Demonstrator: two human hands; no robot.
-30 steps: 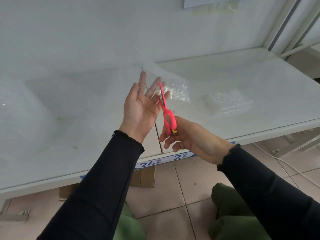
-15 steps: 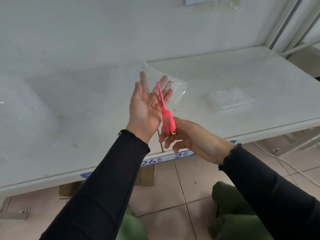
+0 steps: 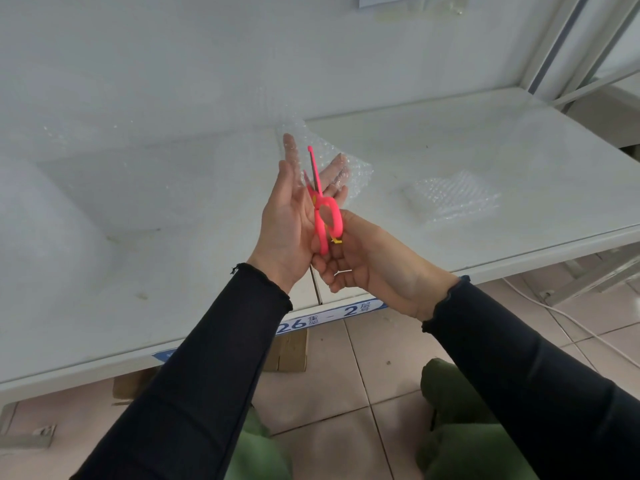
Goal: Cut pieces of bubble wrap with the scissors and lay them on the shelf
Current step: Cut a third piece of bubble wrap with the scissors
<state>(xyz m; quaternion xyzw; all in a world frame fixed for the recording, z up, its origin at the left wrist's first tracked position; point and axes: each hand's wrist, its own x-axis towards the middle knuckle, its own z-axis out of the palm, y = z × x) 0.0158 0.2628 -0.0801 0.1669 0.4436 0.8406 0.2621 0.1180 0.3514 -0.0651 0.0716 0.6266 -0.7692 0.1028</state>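
A large sheet of clear bubble wrap [image 3: 145,178] hangs in front of the white shelf [image 3: 450,140]. My left hand [image 3: 287,216] is raised palm up with straight fingers behind the sheet's right edge, supporting it. My right hand [image 3: 367,268] grips the loops of the pink scissors [image 3: 322,206], whose blades point up along my left palm into the wrap. A small flap of wrap [image 3: 353,174] sticks out to the right of the blades. A cut piece of bubble wrap [image 3: 453,199] lies flat on the shelf to the right.
A blue label [image 3: 329,317] runs along the shelf's front edge. A shelf upright [image 3: 554,50] rises at the far right. Below are floor tiles, cardboard [image 3: 291,351], a white cable [image 3: 568,320] and my green-clad knees [image 3: 464,424].
My left hand has drawn closer to my right hand and the scissors. The blades have advanced further up into the wrap, and the flap on the right has grown shorter and shifted.
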